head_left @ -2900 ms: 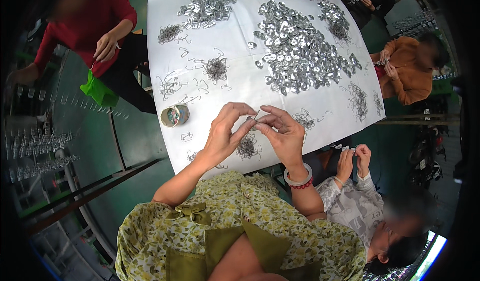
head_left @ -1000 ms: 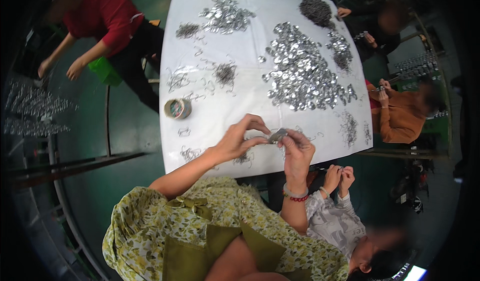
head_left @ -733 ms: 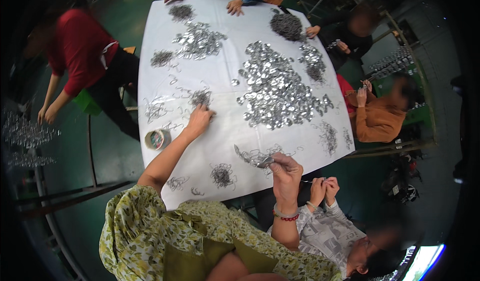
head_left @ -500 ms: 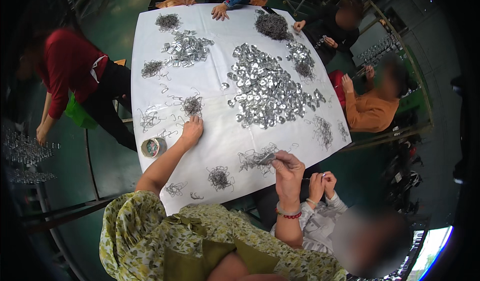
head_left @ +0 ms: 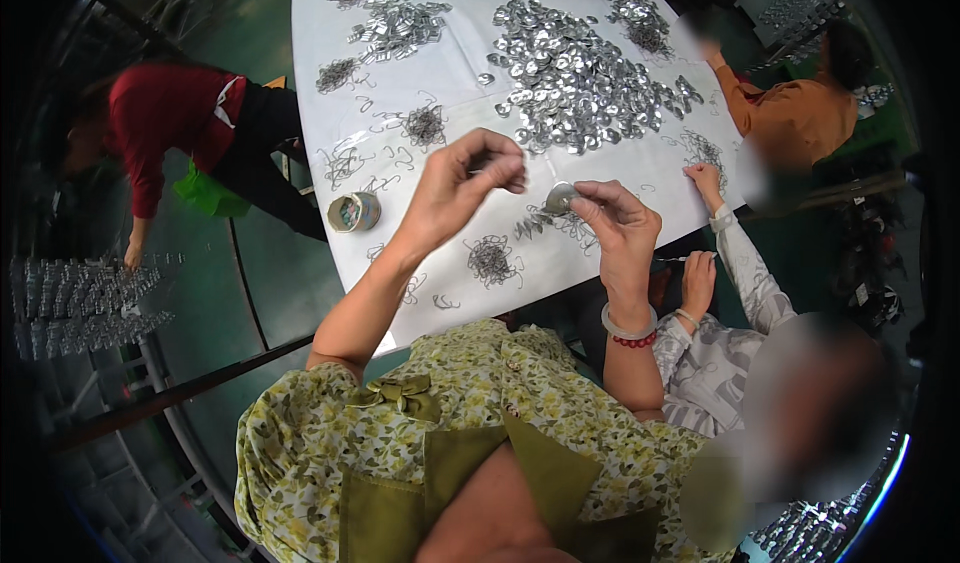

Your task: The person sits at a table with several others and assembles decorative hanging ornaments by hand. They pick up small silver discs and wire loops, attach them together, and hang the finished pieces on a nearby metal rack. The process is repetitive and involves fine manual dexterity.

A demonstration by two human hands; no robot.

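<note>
The right hand (head_left: 622, 225) pinches a small round metal disc (head_left: 560, 199) above the near edge of the white table (head_left: 450, 73). The left hand (head_left: 462, 185), fingers curled with nothing seen in them, hovers just left of it, over a small wire pile (head_left: 492, 260).

The left hand (head_left: 455, 188) was raised above the white table (head_left: 330, 93), its fingertips pinched together near a small wire piece too fine to make out. The right hand (head_left: 622, 225) pinched a round silver disc (head_left: 560, 199) between thumb and fingers, just beside the left. Below them on the table lay a clump of wire hooks (head_left: 492, 261), with loose hooks scattered around it. A large heap of discs (head_left: 570, 73) covered the table's far middle. A small round tin (head_left: 353, 212) stood near the table's left edge. Other people worked around the table: one in red (head_left: 165, 123) bending at the left, one in orange (head_left: 790, 118) at the right, and one in grey (head_left: 720, 353) close by on the right.
</note>
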